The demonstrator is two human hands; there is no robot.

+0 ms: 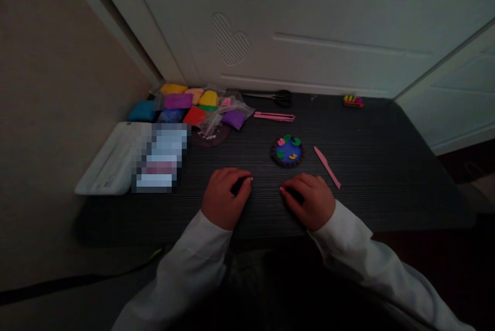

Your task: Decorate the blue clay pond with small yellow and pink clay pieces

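Note:
My left hand (225, 198) is closed in a pinch over the dark table, with a tiny bit of pink clay (251, 179) showing between thumb and forefinger. Across a small gap, my right hand (309, 201) is pinched as well; a trace of pink shows at its fingertips, too small to make out. Just beyond the right hand lies a round clay pond (289, 151), with a dark brown beaded rim, blue middle, green leaf shapes, a pink flower and small yellow pieces. To the right of it a pink plastic knife (327, 167) rests on the table.
Bags of coloured clay (195, 106) are heaped at the back left. Before them sit a white package (112, 158) and a phone-like blurred screen (164, 158). Pink tools (274, 116) and black scissors (284, 97) lie behind the pond. A small colourful piece (353, 101) is at the back right.

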